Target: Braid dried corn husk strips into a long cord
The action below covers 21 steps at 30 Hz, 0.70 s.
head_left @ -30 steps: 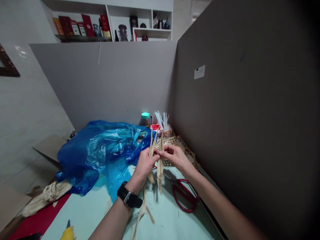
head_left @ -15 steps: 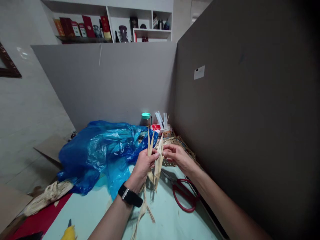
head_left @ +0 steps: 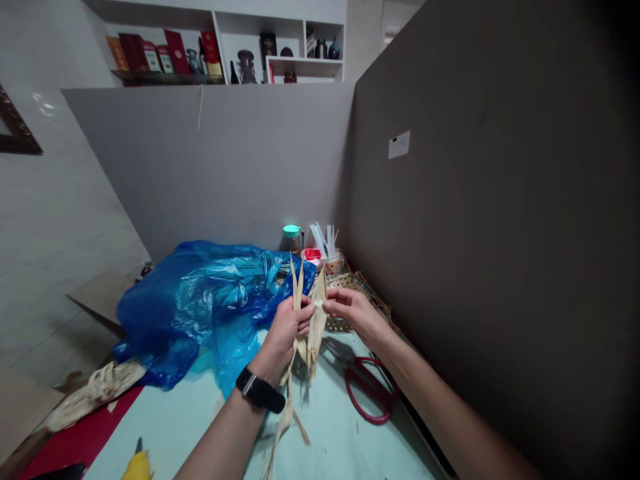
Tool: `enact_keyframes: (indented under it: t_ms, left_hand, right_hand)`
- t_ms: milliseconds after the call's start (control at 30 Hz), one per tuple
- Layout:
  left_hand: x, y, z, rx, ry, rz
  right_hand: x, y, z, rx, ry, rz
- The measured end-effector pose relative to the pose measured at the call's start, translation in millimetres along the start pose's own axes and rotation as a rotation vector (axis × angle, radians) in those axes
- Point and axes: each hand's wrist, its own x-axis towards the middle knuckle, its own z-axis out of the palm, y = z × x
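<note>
Above the pale green table point(head_left: 345, 440) I hold several dry, tan leaf strips point(head_left: 317, 320) upright between both hands. My left hand point(head_left: 285, 330), with a black watch on its wrist, is closed around a thin bundle of strips whose ends trail down to the table. My right hand point(head_left: 350, 308) pinches a broader strip at its middle, right beside the left hand's fingers. Red-handled scissors point(head_left: 367, 390) lie on the table just below my right forearm.
A crumpled blue plastic bag point(head_left: 200, 300) covers the table's left part. A woven basket point(head_left: 345, 287), a green-lidded jar point(head_left: 291, 239) and a cup of white sticks point(head_left: 327, 250) stand in the back corner against grey partitions. A pale fibre bundle point(head_left: 95, 393) and a yellow object point(head_left: 136, 467) lie at the left.
My hands have drawn closer together and the broad strip in my right hand has swung towards the left bundle. The camera view shifted slightly.
</note>
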Motion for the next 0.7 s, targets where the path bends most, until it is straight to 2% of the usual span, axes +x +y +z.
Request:
enact_keyframes:
  t_ms: [167,467,700]
  left_hand:
    - [-5.2,3.1,2.3,0.04,-0.029,-0.018]
    - [-7.8,6.6,5.1,0.24,0.049,0.072]
    - [-9.9,8.7,2.3,0.317,0.048,0.057]
  right_hand:
    - [-0.1,3.3,-2.0,-0.006,-0.006,0.019]
    - [0.2,3.4,3.2,-0.077,-0.009,-0.039]
    - [-2.7,-1.2,6.1,-0.092,0.023,0.02]
